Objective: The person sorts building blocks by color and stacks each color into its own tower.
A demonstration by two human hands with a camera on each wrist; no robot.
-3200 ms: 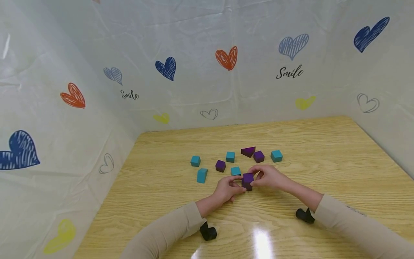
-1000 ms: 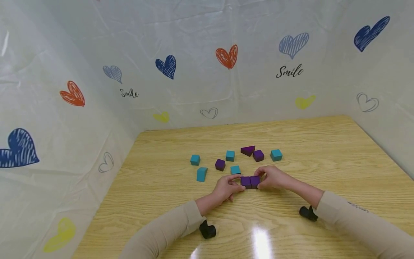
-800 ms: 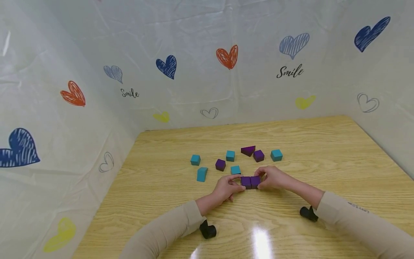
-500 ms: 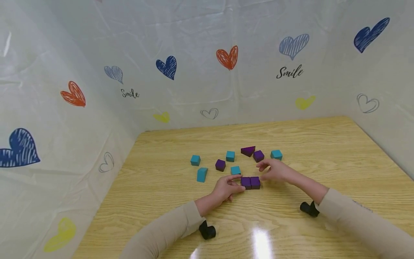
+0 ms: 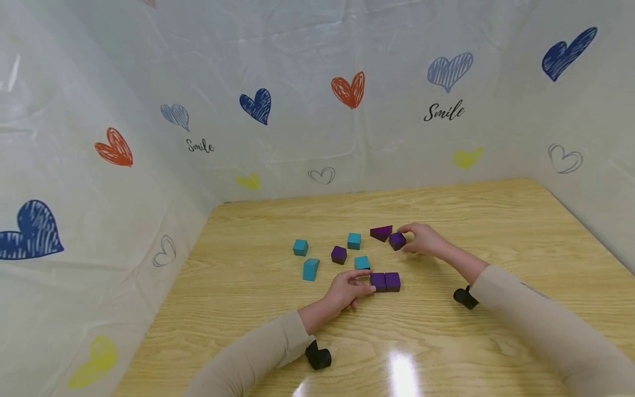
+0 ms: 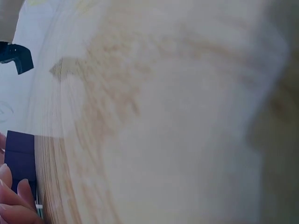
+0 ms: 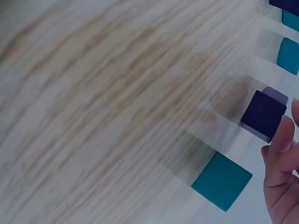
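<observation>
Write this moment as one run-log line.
left hand: pinches front-left purple cube; right hand: at rear-right purple cube, grip unclear; front-right purple cube: alongside front-left, unheld

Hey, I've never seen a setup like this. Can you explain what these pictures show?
There's no robot, just a person's two bare hands. The wide picture comes from a camera worn on the head, looking forward and down. The other two come from wrist cameras, probably the black devices by the sleeves. On the wood-grain table lie teal cubes, a slant-sided teal block, a purple triangular block and several purple cubes. The left hand pinches the left cube of a side-by-side purple pair. The right hand has its fingers at the rear purple cube, near the triangular block; whether it grips it, I can't tell.
</observation>
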